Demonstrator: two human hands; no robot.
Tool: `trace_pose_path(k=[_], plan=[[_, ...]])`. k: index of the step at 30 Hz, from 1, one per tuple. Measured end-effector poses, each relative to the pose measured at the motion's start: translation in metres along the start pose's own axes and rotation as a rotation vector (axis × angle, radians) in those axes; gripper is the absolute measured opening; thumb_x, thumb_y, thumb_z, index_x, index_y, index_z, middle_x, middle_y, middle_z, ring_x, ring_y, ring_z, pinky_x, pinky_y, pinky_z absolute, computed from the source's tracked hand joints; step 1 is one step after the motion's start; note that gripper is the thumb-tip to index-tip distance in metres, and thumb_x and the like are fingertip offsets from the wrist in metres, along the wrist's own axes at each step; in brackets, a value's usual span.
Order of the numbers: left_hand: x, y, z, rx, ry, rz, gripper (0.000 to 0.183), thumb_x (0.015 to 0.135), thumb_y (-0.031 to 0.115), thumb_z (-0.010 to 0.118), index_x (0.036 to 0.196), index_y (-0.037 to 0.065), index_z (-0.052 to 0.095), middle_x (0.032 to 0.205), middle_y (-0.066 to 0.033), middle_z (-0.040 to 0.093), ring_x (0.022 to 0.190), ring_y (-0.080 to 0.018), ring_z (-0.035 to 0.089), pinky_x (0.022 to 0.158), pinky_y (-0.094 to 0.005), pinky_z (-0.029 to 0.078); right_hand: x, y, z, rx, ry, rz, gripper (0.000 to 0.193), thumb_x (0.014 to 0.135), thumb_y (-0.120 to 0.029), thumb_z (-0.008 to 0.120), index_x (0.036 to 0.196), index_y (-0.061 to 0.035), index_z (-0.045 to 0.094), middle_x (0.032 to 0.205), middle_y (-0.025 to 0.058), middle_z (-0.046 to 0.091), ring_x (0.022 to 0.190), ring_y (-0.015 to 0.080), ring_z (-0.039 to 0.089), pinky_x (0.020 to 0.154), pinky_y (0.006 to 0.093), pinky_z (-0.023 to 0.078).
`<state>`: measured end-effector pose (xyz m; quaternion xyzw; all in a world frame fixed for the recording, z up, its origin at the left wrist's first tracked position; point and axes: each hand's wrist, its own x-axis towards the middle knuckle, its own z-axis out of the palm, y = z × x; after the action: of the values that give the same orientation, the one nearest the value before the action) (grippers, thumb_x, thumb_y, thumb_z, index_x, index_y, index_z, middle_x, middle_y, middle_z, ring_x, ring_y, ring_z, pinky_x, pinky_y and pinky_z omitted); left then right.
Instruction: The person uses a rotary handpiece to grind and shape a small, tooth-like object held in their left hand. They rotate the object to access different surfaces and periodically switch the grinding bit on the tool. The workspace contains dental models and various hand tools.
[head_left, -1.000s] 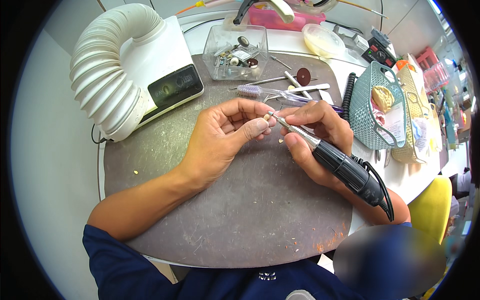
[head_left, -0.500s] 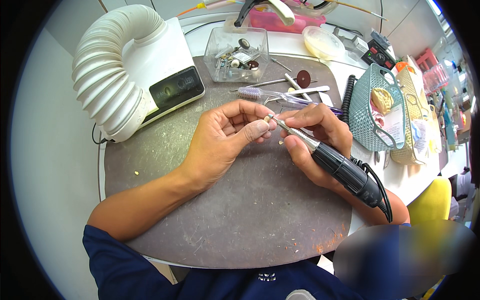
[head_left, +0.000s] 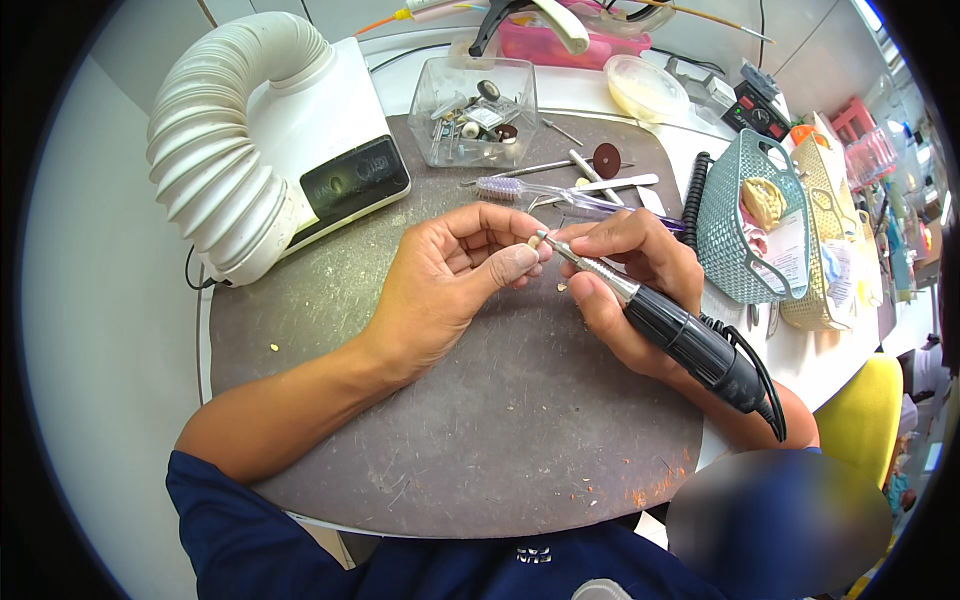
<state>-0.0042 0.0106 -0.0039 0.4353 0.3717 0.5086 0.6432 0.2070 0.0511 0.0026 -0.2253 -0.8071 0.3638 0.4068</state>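
Pinched between thumb and fingers of my left hand (head_left: pixel 440 280) is a small cream-coloured piece (head_left: pixel 535 243) that resembles a dental crown; the fingertips cover most of it. My right hand (head_left: pixel 640 265) grips a rotary handpiece (head_left: pixel 690 345) like a pen, its silver nose slanting up and left and its black body leaning toward my right forearm. The tool's tip meets or nearly meets the small piece; contact is too fine to make out. Both hands hover over a worn grey-brown work mat (head_left: pixel 450 430).
A white machine with a ribbed hose (head_left: pixel 215 150) stands at left. Behind my hands are a clear bin (head_left: pixel 472 115) of small bits, a purple toothbrush (head_left: pixel 540 188) and a dark red disc (head_left: pixel 606 160). Teal (head_left: pixel 745 225) and cream baskets (head_left: pixel 825 300) line the right. Crumbs dot the mat.
My hands, the small piece and the handpiece keep almost the same position. At the lower right, the blurred shape reaches less far to the right, showing more of the yellow chair.
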Motion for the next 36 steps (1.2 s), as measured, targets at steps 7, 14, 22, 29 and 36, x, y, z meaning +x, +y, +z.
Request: trace_pose_path(k=[7, 14, 22, 29, 36], plan=[[-0.0005, -0.0002, -0.0002, -0.001, 0.006, -0.004, 0.018, 0.093, 0.008, 0.068, 0.11, 0.004, 0.064, 0.107, -0.0043, 0.067, 0.095, -0.0082, 0.061, 0.085, -0.0237, 0.048, 0.0024, 0.0042, -0.0005, -0.05, -0.02, -0.102, 0.019, 0.087, -0.002, 0.063, 0.104, 0.002, 0.055, 0.102, 0.0184, 0.066, 0.085, 0.0151, 0.065, 0.081, 0.0296, 0.052], [-0.0005, -0.0006, -0.0007, 0.009, 0.002, 0.011, 0.019, 0.093, 0.008, 0.068, 0.111, 0.003, 0.064, 0.108, -0.0042, 0.066, 0.095, -0.0084, 0.06, 0.087, -0.0242, 0.049, 0.001, 0.0015, 0.0021, -0.018, 0.003, -0.043, 0.019, 0.087, -0.003, 0.064, 0.103, 0.0023, 0.055, 0.101, 0.0192, 0.066, 0.085, 0.0159, 0.066, 0.079, 0.0305, 0.053], [-0.0015, 0.0001, -0.0004, 0.015, 0.017, -0.001, 0.019, 0.093, 0.009, 0.069, 0.11, 0.003, 0.065, 0.11, -0.0048, 0.067, 0.096, -0.0081, 0.06, 0.088, -0.0244, 0.049, 0.0008, 0.0006, 0.001, -0.001, 0.004, -0.024, 0.018, 0.088, -0.003, 0.062, 0.103, 0.0025, 0.055, 0.1, 0.0184, 0.066, 0.085, 0.0168, 0.067, 0.079, 0.03, 0.054], [-0.0009, 0.0009, 0.0005, 0.014, 0.009, -0.003, 0.02, 0.093, 0.009, 0.069, 0.111, 0.003, 0.065, 0.109, -0.0046, 0.067, 0.096, -0.0077, 0.06, 0.087, -0.0241, 0.049, 0.0026, 0.0032, -0.0008, -0.073, -0.018, -0.113, 0.018, 0.087, -0.003, 0.063, 0.102, 0.0027, 0.055, 0.1, 0.0183, 0.066, 0.085, 0.0165, 0.067, 0.079, 0.0294, 0.053], [-0.001, 0.0013, 0.0003, 0.023, 0.005, 0.003, 0.019, 0.093, 0.009, 0.068, 0.111, 0.003, 0.064, 0.108, -0.004, 0.067, 0.096, -0.0076, 0.06, 0.088, -0.0239, 0.048, 0.0032, 0.0017, 0.0001, -0.058, -0.011, -0.099, 0.019, 0.085, -0.002, 0.063, 0.102, 0.0025, 0.056, 0.098, 0.0176, 0.067, 0.083, 0.016, 0.066, 0.078, 0.0302, 0.053]])
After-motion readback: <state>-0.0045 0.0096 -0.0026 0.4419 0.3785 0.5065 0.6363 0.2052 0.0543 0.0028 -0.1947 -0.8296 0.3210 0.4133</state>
